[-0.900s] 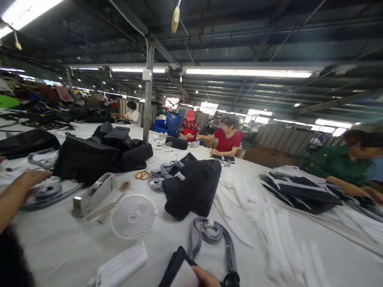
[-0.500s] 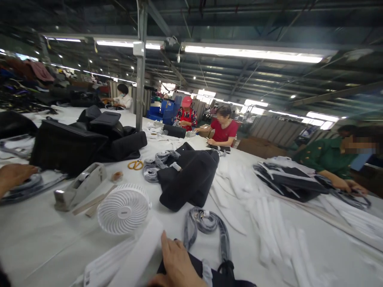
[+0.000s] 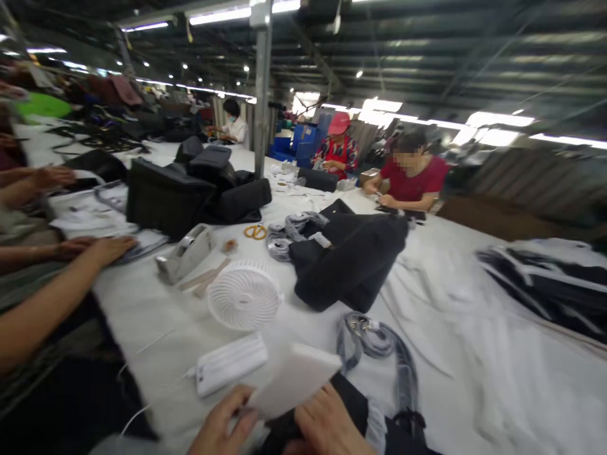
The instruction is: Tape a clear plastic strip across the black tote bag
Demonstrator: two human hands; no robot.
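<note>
At the bottom edge of the view the person's two hands meet on a flat white rectangular foam-like sheet (image 3: 296, 379), which is somewhat blurred. The left hand (image 3: 220, 426) comes up from below and its fingers close on the near left corner of the sheet, thumb side against the edge. The right hand (image 3: 327, 430) lies just beside it, with the fingers over the near lower edge of the sheet and over the black fabric piece (image 3: 353, 411) underneath; how firmly this hand grips I cannot tell, because the picture cuts off the palm. The sheet lies directly in front of both hands and rises away from them. Its long axis runs from the left hand toward the far right, so the free far corner points to the grey webbing strap with metal buckle (image 3: 374, 338), which is coiled a little beyond the right hand. Both hands touch the sheet, with the left hand holding the end and the right hand nearer to its middle. Just beyond the left hand rests a white rectangular power bank with a cable (image 3: 231, 364), and beyond this a small round white desk fan (image 3: 243, 296) on the white table cover (image 3: 455, 354). To the far left, another person's bare forearm (image 3: 52, 294) reaches over the table, well apart from the sheet.
</note>
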